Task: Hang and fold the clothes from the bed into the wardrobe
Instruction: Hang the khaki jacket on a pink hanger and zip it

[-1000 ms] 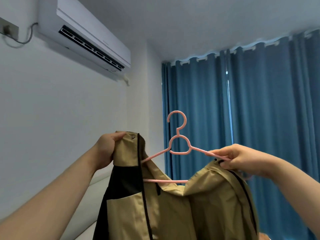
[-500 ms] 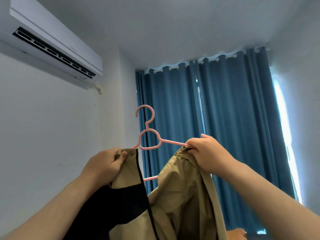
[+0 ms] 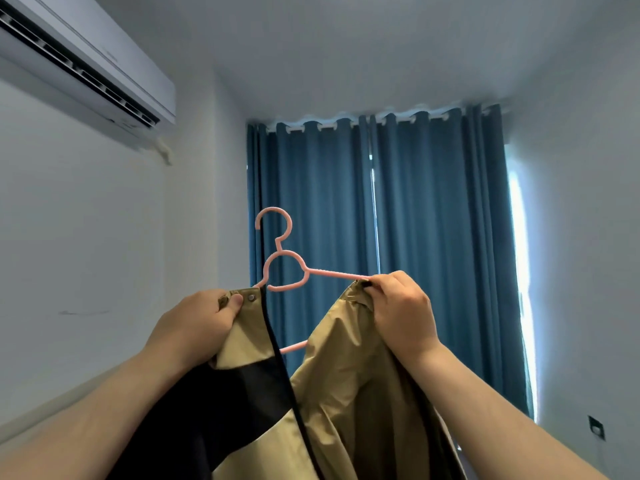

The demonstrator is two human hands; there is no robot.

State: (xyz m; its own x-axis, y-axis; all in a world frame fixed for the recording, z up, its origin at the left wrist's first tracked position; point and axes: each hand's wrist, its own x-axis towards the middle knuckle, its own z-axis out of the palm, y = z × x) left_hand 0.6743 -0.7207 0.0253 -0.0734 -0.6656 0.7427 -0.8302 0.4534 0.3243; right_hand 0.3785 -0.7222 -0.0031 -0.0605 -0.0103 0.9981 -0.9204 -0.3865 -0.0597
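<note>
- A tan and black jacket point(image 3: 346, 393) is held up in the air on a pink hanger point(image 3: 284, 271), in front of a blue curtain point(image 3: 433, 237).
- The left front edge of the jacket, just beside a snap button point(image 3: 251, 298), is gripped by the left hand point(image 3: 194, 327), with the thumb pressed on the cloth.
- The right shoulder of the jacket is pinched by the curled fingers point(image 3: 382, 284) of the right hand point(image 3: 401, 313), right where the right arm of the hanger goes under the cloth.
- The hook and the looped neck of the hanger are seen bare above the jacket, and the lower bar shows in the open front.
- An air conditioner point(image 3: 86, 64) is mounted high on the wall at the left.
- Neither the bed nor the wardrobe is in view.
- The step in hand is judged to be the hanging step: the jacket is being seated on the hanger, and neither shoulder looks fully settled.
- For the next move, both shoulders would need to be pulled square over the hanger arms, and the hook would need to be taken in one hand so that the jacket can be carried to the wardrobe rail.
</note>
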